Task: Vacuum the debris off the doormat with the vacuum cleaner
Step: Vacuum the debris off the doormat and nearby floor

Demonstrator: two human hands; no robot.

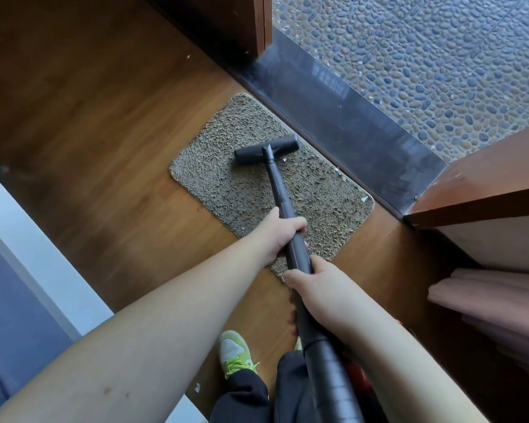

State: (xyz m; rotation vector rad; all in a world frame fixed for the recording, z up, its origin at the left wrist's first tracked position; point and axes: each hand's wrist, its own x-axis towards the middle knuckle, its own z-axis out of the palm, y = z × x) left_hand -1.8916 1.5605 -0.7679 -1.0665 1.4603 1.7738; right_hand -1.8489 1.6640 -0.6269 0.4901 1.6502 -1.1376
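A shaggy brown-grey doormat (226, 178) lies on the wooden floor beside a dark threshold. The black vacuum head (266, 149) rests on the mat's far middle, its black tube (280, 193) running back toward me. My left hand (280, 235) grips the tube from the left, over the mat's near edge. Just behind it, my right hand (315, 288) grips the tube lower down, where it widens into a ribbed hose (330, 377). Small white scraps of debris (364, 199) lie near the mat's right corner and along its threshold side.
The dark threshold (348, 123) borders a pebble-patterned floor (440, 56). A wooden door edge (477, 190) juts in at the right, a door frame (257, 22) stands at the top. My green shoe (235, 352) stands on the floorboards. A white scrap (197, 388) lies near it.
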